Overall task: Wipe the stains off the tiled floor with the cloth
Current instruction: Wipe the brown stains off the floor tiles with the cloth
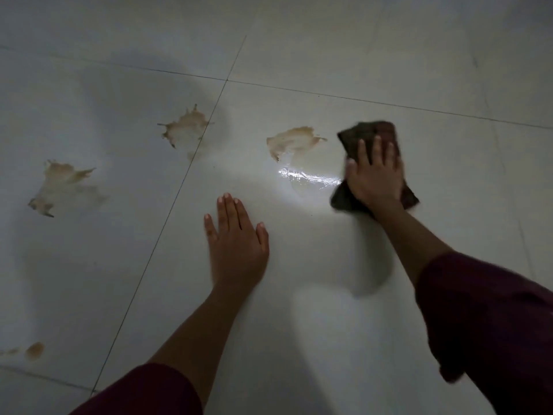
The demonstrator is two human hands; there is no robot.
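A dark brown cloth (371,131) lies flat on the pale tiled floor (299,295) at the right. My right hand (375,178) presses on it with straight fingers. Just left of the cloth is a smeared tan stain (291,140) with a wet shiny streak (308,176) below it. Another splash-shaped stain (187,128) sits further left by a grout line, and a third (61,182) lies at the far left. A small brown spot (35,350) marks the lower left. My left hand (236,244) rests flat on the floor, fingers straight, holding nothing.
Dark grout lines (167,217) cross the floor. Maroon sleeves cover both forearms at the bottom of the view. A bright light patch falls on the middle tile, and the edges of the view are dim.
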